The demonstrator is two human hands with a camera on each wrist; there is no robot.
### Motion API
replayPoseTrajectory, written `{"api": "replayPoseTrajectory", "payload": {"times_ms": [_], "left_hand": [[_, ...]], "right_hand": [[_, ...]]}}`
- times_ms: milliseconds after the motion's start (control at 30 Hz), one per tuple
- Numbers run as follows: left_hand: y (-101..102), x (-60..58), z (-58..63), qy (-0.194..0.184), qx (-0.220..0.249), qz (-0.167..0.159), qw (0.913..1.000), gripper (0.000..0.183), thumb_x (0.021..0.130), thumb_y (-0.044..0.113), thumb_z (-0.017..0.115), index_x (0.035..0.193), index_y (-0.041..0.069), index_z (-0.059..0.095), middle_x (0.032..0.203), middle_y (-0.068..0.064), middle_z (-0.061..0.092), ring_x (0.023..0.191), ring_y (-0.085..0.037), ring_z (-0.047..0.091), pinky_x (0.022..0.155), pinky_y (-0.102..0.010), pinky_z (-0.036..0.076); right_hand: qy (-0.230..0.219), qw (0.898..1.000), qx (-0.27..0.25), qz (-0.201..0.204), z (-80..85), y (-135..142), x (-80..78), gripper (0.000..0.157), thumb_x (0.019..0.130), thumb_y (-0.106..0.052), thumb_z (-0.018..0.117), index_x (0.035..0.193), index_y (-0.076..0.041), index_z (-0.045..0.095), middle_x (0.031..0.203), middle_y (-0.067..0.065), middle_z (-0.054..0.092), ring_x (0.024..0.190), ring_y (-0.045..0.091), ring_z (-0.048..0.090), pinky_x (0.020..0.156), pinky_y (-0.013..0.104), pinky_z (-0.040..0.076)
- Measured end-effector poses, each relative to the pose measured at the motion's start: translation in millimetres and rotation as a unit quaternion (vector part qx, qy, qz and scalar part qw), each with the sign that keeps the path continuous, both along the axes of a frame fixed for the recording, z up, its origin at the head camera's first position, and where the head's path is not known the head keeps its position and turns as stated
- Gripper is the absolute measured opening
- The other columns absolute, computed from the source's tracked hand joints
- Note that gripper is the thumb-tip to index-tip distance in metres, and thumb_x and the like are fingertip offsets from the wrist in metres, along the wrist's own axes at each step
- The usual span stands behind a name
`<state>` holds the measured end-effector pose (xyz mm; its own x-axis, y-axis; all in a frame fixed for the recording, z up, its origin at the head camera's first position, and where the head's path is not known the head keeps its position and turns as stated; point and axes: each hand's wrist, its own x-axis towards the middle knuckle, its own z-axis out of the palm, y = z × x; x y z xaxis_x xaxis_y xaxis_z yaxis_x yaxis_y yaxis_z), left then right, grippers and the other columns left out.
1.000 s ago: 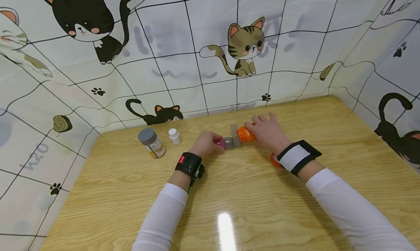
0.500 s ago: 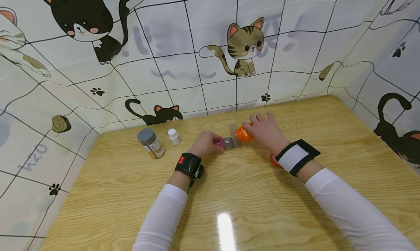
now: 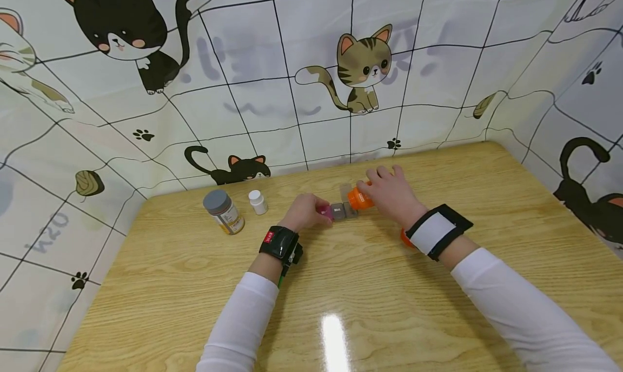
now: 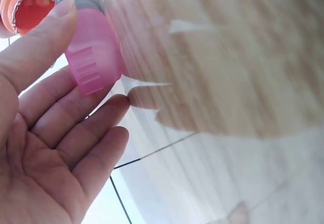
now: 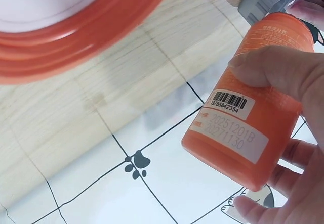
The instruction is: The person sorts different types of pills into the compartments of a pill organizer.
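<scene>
My left hand [image 3: 303, 212] pinches the pink end [image 4: 93, 47] of a small pill organizer [image 3: 338, 211] between thumb and fingers. Its grey compartments extend to the right, and a clear flap [image 3: 346, 190] stands out at the far side. In my right hand [image 3: 393, 197] is an orange pill bottle [image 5: 248, 102], tipped on its side with its mouth at the organizer's right end. Orange-tinted pieces [image 4: 43, 0] show inside the mouth in the left wrist view. An orange cap [image 5: 116, 37] lies on the table, partly hidden by my right wrist in the head view.
A grey-lidded bottle [image 3: 224, 212] and a small white bottle [image 3: 258, 202] stand at the back left of the wooden table [image 3: 272, 318]. A cat-printed curtain [image 3: 272, 107] rises behind the table's back edge.
My right hand has shifted slightly left with the orange bottle, still tipped. The left hand holds the pink end in the same place.
</scene>
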<state>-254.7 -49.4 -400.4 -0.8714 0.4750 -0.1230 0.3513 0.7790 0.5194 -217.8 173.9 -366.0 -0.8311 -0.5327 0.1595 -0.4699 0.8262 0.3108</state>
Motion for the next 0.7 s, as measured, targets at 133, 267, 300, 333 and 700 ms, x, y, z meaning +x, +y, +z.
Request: {"api": "replayPoseTrajectory", "payload": {"times_ms": [133, 267, 300, 333, 700], "left_hand": [[-0.3, 0.7, 0.7, -0.002, 0.001, 0.002, 1.0, 0.045, 0.072, 0.02, 0.079, 0.113, 0.007, 0.065, 0.103, -0.006, 0.066, 0.087, -0.014, 0.051, 0.074, -0.024, 0.043], [-0.5, 0.4, 0.1, 0.0, -0.003, 0.001, 1.0, 0.045, 0.072, 0.021, 0.079, 0.113, 0.008, 0.065, 0.103, -0.006, 0.066, 0.087, -0.014, 0.052, 0.074, -0.024, 0.043], [-0.4, 0.3, -0.1, 0.001, -0.003, 0.001, 1.0, 0.045, 0.072, 0.021, 0.079, 0.113, 0.008, 0.065, 0.103, -0.005, 0.066, 0.086, -0.013, 0.052, 0.074, -0.024, 0.043], [-0.3, 0.0, -0.3, 0.002, -0.003, 0.001, 1.0, 0.045, 0.072, 0.021, 0.079, 0.113, 0.008, 0.065, 0.102, -0.005, 0.066, 0.086, -0.013, 0.052, 0.073, -0.024, 0.043], [-0.4, -1.4, 0.0, 0.005, -0.012, -0.004, 0.9999, 0.045, 0.073, 0.022, 0.079, 0.114, 0.008, 0.064, 0.103, -0.006, 0.066, 0.087, -0.014, 0.052, 0.073, -0.024, 0.043]], "right_hand": [[0.002, 1.0, 0.001, 0.004, 1.8, -1.9, 0.4, 0.039, 0.081, -0.007, 0.067, 0.117, -0.014, 0.054, 0.111, 0.017, 0.05, 0.103, 0.037, 0.043, 0.088, 0.058, 0.034], [0.007, 1.0, 0.008, 0.008, 3.0, -3.0, 0.9, 0.039, 0.081, -0.006, 0.067, 0.117, -0.014, 0.054, 0.112, 0.016, 0.05, 0.103, 0.036, 0.043, 0.087, 0.057, 0.035], [0.009, 1.0, 0.009, 0.01, 3.2, -3.4, 1.0, 0.039, 0.081, -0.005, 0.067, 0.117, -0.015, 0.054, 0.112, 0.016, 0.05, 0.103, 0.036, 0.043, 0.086, 0.057, 0.036], [0.012, 1.0, 0.011, 0.011, 3.2, -3.6, 1.2, 0.038, 0.082, -0.005, 0.067, 0.117, -0.015, 0.054, 0.112, 0.016, 0.05, 0.103, 0.036, 0.043, 0.085, 0.056, 0.036], [0.006, 1.0, -0.006, 0.003, -4.7, -0.6, 0.5, 0.031, 0.087, -0.006, 0.061, 0.115, -0.014, 0.054, 0.106, 0.015, 0.051, 0.097, 0.035, 0.047, 0.081, 0.056, 0.038]]}}
